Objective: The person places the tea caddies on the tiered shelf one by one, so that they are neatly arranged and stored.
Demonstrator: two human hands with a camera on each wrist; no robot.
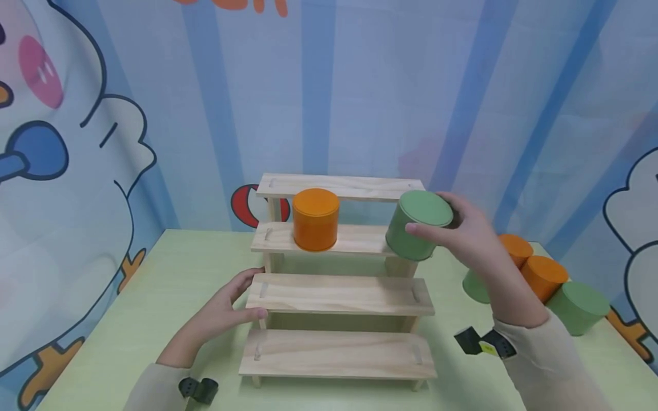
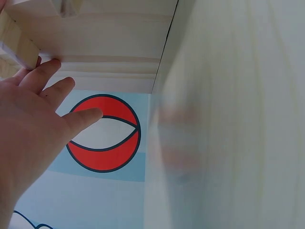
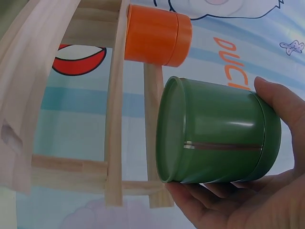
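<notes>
Right hand (image 1: 469, 238) grips green can (image 1: 406, 237); spread left hand (image 1: 222, 311) touches stand (image 1: 339, 294)

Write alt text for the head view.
A right hand holds a green can near the second-highest shelf of a wooden rack, right of an orange can standing there. The left hand grips the rack's left side; other cans sit at right on the table.

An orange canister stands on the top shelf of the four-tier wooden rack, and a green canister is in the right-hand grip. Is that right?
Not quite: the head view shows the orange canister on the second shelf from the top of the four-tier wooden rack. The green canister is in the right-hand grip.
</notes>
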